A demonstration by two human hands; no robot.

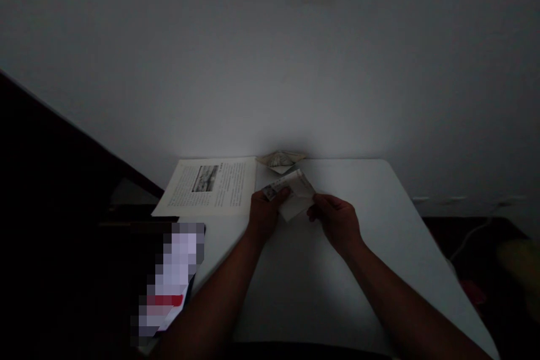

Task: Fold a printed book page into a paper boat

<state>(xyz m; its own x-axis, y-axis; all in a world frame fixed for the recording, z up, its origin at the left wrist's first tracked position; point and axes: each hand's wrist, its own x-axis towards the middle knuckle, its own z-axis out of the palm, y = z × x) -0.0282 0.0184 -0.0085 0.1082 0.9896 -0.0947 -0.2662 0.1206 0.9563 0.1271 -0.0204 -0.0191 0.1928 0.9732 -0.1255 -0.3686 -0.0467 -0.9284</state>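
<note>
A partly folded sheet of printed paper (295, 194) is held just above the white table (371, 219). My left hand (265, 215) is closed on its left end, thumb on top. At the sheet's right edge my right hand (335, 219) pinches it with curled fingers. Just behind the sheet, near the wall, lies a small folded paper shape (280, 161).
A printed page with a photograph (213, 185) lies flat at the table's back left. A blurred-out object (171, 275) sits at the near left edge. A plain wall rises behind the table. Dark floor and a cable (468, 233) lie to the right.
</note>
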